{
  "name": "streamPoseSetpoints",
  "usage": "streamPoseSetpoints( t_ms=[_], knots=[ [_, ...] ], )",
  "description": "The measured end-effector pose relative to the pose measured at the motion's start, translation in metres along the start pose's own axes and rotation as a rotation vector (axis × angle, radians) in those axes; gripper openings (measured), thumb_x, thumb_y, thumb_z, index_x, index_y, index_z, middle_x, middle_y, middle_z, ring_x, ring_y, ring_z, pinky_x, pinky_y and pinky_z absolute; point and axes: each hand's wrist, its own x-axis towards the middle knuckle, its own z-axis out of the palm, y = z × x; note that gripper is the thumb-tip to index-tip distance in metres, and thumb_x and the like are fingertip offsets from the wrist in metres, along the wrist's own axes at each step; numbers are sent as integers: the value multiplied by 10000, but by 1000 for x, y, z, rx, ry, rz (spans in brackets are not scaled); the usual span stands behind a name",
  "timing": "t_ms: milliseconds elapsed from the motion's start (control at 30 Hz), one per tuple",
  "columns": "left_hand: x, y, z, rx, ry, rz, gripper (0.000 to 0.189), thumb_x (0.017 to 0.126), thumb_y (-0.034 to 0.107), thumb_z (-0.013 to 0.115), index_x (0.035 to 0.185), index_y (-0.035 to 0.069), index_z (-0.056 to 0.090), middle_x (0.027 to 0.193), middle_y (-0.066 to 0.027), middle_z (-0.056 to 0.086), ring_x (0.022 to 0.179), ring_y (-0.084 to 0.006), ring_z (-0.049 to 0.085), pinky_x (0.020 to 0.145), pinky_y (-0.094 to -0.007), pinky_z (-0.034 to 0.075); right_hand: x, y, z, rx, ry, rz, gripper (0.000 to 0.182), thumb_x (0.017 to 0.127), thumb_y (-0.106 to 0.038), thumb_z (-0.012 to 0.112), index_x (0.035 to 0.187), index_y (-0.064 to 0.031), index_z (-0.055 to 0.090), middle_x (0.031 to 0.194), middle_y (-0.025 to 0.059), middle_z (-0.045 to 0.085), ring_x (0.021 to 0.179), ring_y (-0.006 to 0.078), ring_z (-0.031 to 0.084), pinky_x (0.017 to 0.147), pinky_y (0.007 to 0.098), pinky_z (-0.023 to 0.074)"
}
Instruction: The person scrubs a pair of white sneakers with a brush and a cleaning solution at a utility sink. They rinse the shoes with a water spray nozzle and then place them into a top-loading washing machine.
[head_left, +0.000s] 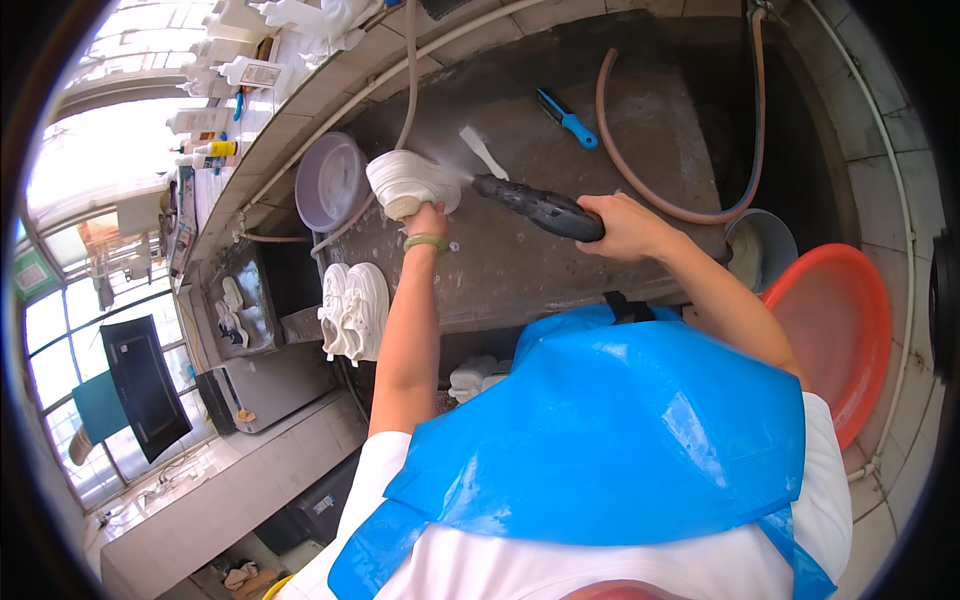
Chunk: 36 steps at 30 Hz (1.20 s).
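My left hand (428, 220) grips a white shoe (409, 178), tilted with part of its sole towards me, above the wet grey washing surface (510, 262). In my right hand (626, 227) is a black spray gun (536, 206). Its nozzle points left at the shoe, and a fine mist spreads between them. A white-handled brush (484, 152) lies just behind the gun's tip. Further back rests a blue-handled brush (568, 120) with dark bristles. A pair of white sneakers (354, 309) stands side by side left of my left forearm.
A lilac basin (330, 182) leans at the back left. A pinkish hose (667, 208) curves across the right side, near a grey bucket (776, 244) and a large red basin (836, 337). Several bottles (255, 73) line the window ledge. More shoes (234, 311) sit at far left.
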Motion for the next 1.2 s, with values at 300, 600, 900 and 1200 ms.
streamPoseSetpoints(
  t_ms=[300,600,900,1200],
  knots=[
    [13,-24,-12,-77,-6,33,433,803,312,621,1001,-71,586,985,-269,593,954,-407,558,853,-430,416,3,8,0,42,-1,-32,264,710,-135,674,919,-20,562,804,147,604,748,265,585,678,362,442],
    [-63,30,-101,-1383,87,-151,218,812,171,669,842,-43,645,786,-16,621,691,-68,526,619,-233,416,-21,82,12,104,190,64,327,717,-190,696,932,-9,530,788,118,557,733,230,554,669,347,424],
    [-112,67,-139,-1461,-59,-29,195,814,127,659,904,-44,633,820,-24,630,733,-73,539,659,-224,436,-29,80,16,85,142,51,291,727,-132,690,936,-18,524,778,89,540,710,193,513,667,305,424],
    [-115,63,-139,-1610,-155,65,237,835,170,646,927,-46,622,844,-45,638,748,-78,553,666,-226,449,-23,82,26,58,102,118,317,708,-65,686,981,-15,532,798,56,554,752,156,513,711,293,428]
  ],
)
